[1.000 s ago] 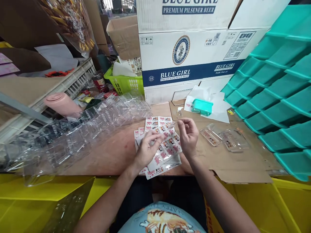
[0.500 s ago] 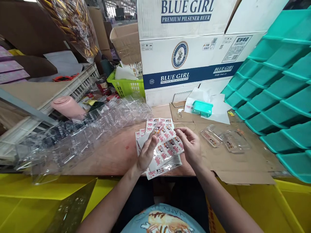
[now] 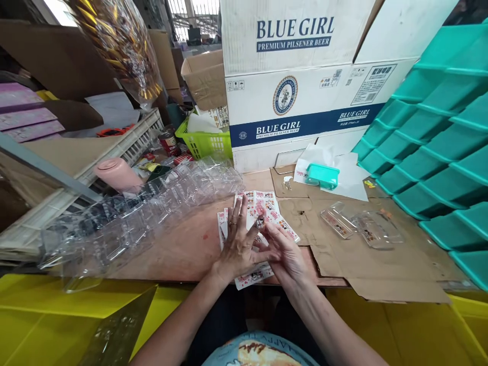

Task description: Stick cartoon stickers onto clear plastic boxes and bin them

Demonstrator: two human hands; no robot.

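My left hand [image 3: 237,248] lies over the sticker sheets [image 3: 270,204], back up, its fingers stretched forward and apart. Close against its right side is my right hand [image 3: 285,251], with thumb and index finger pinched on a small sticker [image 3: 261,222] above the sheets. The sheets are white with pink and orange cartoon prints and overlap on the wooden table [image 3: 175,244]. Both hands cover much of them. Right of the hands, two clear plastic cases [image 3: 338,220] with printed stickers rest on flattened cardboard [image 3: 335,259].
Clear plastic trays [image 3: 133,218] line the left. Teal bins [image 3: 438,142] are stacked at the right. Behind stands a white Blue Girl box [image 3: 305,91]. A teal container [image 3: 322,176] rests on white paper. A pink cylinder [image 3: 119,174] sits back left.
My left hand has opened flat over the sheets, and my right hand has moved left to meet it. The lifted sheet now lies lower. The camera view has shifted slightly.
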